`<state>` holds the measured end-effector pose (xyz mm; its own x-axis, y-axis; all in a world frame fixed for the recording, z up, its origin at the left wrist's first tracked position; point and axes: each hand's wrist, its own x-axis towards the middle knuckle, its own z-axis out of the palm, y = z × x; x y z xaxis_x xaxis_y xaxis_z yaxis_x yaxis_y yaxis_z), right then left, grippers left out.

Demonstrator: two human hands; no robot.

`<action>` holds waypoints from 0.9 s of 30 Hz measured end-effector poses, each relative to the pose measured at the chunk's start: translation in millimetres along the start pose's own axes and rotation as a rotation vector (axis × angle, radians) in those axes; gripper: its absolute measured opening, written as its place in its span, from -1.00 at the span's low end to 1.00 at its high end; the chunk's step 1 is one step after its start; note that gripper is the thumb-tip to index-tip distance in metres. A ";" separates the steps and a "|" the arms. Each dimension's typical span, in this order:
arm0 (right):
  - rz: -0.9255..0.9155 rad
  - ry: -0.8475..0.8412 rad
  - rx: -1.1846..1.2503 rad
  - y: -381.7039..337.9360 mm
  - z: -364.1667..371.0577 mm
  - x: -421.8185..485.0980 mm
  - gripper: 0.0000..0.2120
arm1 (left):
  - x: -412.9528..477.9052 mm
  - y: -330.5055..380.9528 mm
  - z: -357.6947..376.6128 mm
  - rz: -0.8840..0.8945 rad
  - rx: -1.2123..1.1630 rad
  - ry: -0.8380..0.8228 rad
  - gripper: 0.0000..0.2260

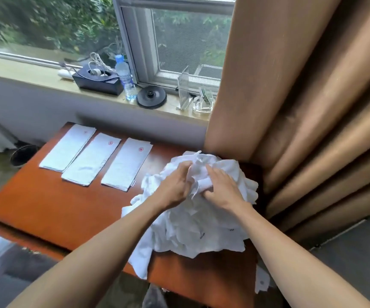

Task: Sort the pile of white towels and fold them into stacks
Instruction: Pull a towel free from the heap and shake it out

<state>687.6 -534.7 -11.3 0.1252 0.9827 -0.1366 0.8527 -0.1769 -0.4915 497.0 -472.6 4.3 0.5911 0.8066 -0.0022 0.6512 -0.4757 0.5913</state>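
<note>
A crumpled pile of white towels (201, 227) covers the right part of the red-brown table (46, 210), some cloth hanging over the near edge. On top of the pile, my left hand (175, 185) and my right hand (220, 186) both grip one bunched towel (198, 174) between them. Three folded white towels lie flat side by side at the table's far left: the left one (67, 147), the middle one (91, 160) and the right one (126, 166), each with a small red mark near its far end.
A brown curtain (301, 107) hangs right against the pile. On the window sill (35, 78) behind stand a black box (98, 80), a water bottle (125, 77), a black round base (151, 96) and clear stands (185, 87). A dark bin (23, 155) sits left of the table.
</note>
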 end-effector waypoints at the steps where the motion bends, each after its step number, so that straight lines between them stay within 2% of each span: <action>1: -0.002 -0.057 -0.009 0.5 4.7 1.7 -0.14 | -1.2 -0.8 0.9 -0.003 -0.060 -0.053 -0.46; 4: 0.000 -0.159 0.011 2.7 18.7 1.1 -0.16 | 0.4 -12.7 12.4 -0.024 0.100 -0.145 -0.42; 6: 0.006 -0.150 0.007 4.8 23.0 -2.7 -0.21 | 3.3 -17.5 15.8 -0.060 0.181 -0.157 -0.43; 10: 0.017 0.024 0.096 7.9 17.3 -18.3 -0.44 | 16.3 -19.4 14.1 -0.085 0.118 -0.239 -0.39; 13: 0.003 0.218 0.189 4.1 1.5 -22.3 -0.60 | 26.1 -12.8 -1.2 -0.077 0.120 -0.206 -0.38; 15: 0.054 0.269 0.277 -0.5 -13.0 -21.7 -0.74 | 28.2 -1.3 -12.0 -0.013 0.087 -0.143 -0.32; 18: 0.092 0.337 0.443 -10.9 -33.6 -24.8 -0.91 | 21.8 21.1 -19.5 0.208 0.003 -0.140 -0.30; 21: 0.100 0.407 0.593 -21.4 -55.3 -27.8 -0.82 | 17.1 44.9 -20.2 0.318 -0.073 -0.223 -0.42; 23: 0.070 0.470 0.677 -23.6 -72.1 -29.6 -0.90 | 16.1 62.3 -21.6 0.230 -0.245 -0.251 -0.63; 25: 0.039 0.524 0.737 -22.3 -88.5 -33.2 -0.82 | 17.1 77.8 -22.6 0.121 -0.435 -0.245 -0.73; 27: 0.009 0.557 0.775 -23.0 -105.4 -38.9 -0.75 | 23.1 89.1 -25.0 0.097 -0.431 -0.122 -0.84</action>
<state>716.6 -563.1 96.0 0.5242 0.8305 0.1882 0.3024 0.0250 -0.9528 556.7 -487.6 77.0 0.7081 0.7060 -0.0103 0.3485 -0.3367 0.8748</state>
